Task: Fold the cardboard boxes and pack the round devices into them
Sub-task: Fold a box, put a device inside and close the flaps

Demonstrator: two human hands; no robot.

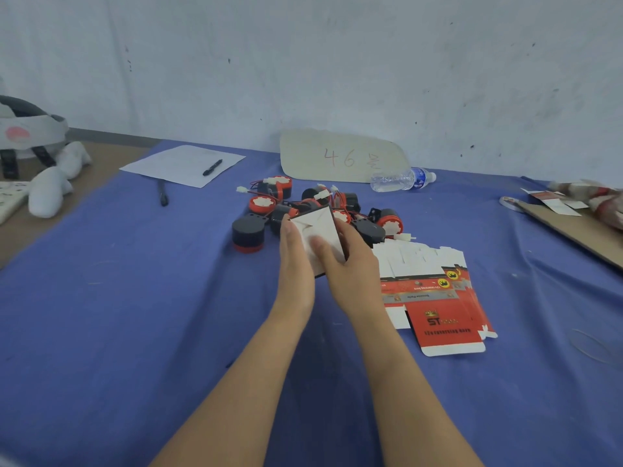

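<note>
Both hands meet on one cardboard box (319, 227), held over the blue surface (135, 298) in front of the heap of round devices (310, 197), seemingly so its white end flaps can be tucked in; flat box blanks (438, 291) lie just to its right. The left hand (296, 267) braces the box's left side with straight fingers; the right hand (350, 264) curls round the other side, thumb pressing on the white flap.
</note>
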